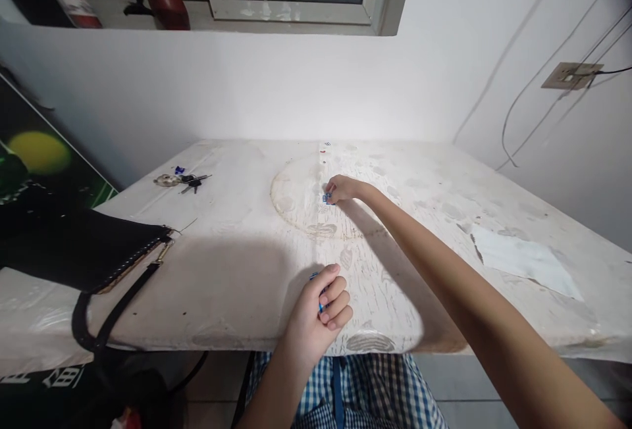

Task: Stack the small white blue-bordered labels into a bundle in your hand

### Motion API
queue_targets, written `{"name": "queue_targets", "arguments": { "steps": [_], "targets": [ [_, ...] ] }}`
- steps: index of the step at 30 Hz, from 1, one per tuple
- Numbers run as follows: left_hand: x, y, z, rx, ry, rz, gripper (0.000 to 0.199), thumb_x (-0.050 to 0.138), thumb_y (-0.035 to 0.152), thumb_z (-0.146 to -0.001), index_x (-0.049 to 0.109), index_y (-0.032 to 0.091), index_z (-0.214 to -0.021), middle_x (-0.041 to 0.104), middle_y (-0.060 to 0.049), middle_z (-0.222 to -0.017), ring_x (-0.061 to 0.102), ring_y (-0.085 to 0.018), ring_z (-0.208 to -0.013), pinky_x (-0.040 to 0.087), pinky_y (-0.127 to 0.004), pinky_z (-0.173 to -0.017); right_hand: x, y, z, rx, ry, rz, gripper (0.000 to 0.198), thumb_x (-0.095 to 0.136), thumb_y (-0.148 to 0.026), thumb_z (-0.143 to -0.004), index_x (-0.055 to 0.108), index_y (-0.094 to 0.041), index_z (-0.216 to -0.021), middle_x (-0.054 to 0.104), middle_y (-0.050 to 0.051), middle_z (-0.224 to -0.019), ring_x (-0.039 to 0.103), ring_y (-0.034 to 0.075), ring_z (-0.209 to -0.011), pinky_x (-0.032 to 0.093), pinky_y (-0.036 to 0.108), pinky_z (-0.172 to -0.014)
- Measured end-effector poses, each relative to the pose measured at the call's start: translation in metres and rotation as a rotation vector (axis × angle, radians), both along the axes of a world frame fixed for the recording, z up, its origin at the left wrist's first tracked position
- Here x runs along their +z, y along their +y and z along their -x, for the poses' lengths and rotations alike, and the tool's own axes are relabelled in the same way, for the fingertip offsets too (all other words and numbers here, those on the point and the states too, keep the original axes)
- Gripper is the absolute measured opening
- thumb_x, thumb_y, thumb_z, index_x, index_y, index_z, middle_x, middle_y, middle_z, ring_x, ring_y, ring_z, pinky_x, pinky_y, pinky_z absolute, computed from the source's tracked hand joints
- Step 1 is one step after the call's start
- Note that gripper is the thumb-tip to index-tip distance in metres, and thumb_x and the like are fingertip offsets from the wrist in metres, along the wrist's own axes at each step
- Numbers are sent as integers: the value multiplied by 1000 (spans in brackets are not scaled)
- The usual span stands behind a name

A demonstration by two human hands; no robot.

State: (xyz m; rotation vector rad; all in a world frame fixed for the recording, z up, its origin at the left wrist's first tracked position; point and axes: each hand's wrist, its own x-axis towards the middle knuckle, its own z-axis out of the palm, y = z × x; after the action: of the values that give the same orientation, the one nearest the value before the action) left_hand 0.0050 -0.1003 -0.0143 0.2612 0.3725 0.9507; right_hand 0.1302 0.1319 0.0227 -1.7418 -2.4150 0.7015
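Note:
My right hand (343, 187) reaches out over the middle of the table, fingers pinched together at a small blue-and-white piece (326, 199) on or just above the surface. The piece is too small and too covered by my fingers to name its kind. Nearer to me, my left hand (320, 307) is curled closed just above the table's front part. Bits of blue show between its fingers and behind the thumb, so it holds something blue, mostly hidden. A tiny blue-and-white piece (328, 144) and a small red bit (322, 151) lie at the table's far edge.
The table (237, 284) has a pale, stained cover. Keys (192, 182) and a blue scrap (179, 170) lie at the left. A black bag (89, 245) with a strap rests at the left edge, a white cloth or tissue (523, 258) at the right. A wall stands behind.

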Motion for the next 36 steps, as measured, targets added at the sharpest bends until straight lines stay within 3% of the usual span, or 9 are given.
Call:
{"name": "queue_targets", "arguments": {
  "steps": [9,17,24,28,31,36],
  "targets": [
    [-1,0,0,7,29,6,38,56,18,-80,29,17,-54,21,9,-43,14,-2,-32,15,-16,-33,7,1,9,-32,13,71,21,55,-27,-90,57,-12,-104,59,6,-100,59,17,-83,52,34,-72],
    [-1,1,2,3,-17,3,36,54,16,-82,31,16,-54,22,9,-43,17,-2,-32,16,-15,-33,15,-20,0,-82,347,6,18,54,-26,-90,57,-11,-98,59,4,-88,59,13,-71,51,27,-62],
    [3,5,-3,23,-64,44,31,42,34,-90,44,16,-65,34,6,-50,30,-4,-37,25,-17,-38,44,-107,-25,105,690,67,4,51,-16,-89,50,-13,-87,53,-5,-51,48,8,-44,40,19,-47],
    [5,9,-6,42,-49,77,38,34,42,-91,51,14,-71,47,0,-59,43,-9,-47,35,-20,-46,48,-157,-27,267,748,204,14,48,-23,-89,45,-16,-77,57,-2,-55,49,9,-44,39,20,-45],
    [6,11,-7,39,-24,97,41,32,44,-90,55,14,-75,52,-4,-63,47,-12,-51,38,-23,-49,42,-173,-21,358,734,253,18,51,-25,-88,50,-14,-72,52,-3,-56,47,8,-50,37,18,-47],
    [8,11,-9,45,-5,125,42,35,45,-89,57,16,-69,52,-4,-59,47,-13,-51,37,-24,-49,33,-170,-10,489,669,348,13,52,-15,-85,58,-12,-74,54,-1,-64,49,7,-56,41,18,-51]
  ]
}}
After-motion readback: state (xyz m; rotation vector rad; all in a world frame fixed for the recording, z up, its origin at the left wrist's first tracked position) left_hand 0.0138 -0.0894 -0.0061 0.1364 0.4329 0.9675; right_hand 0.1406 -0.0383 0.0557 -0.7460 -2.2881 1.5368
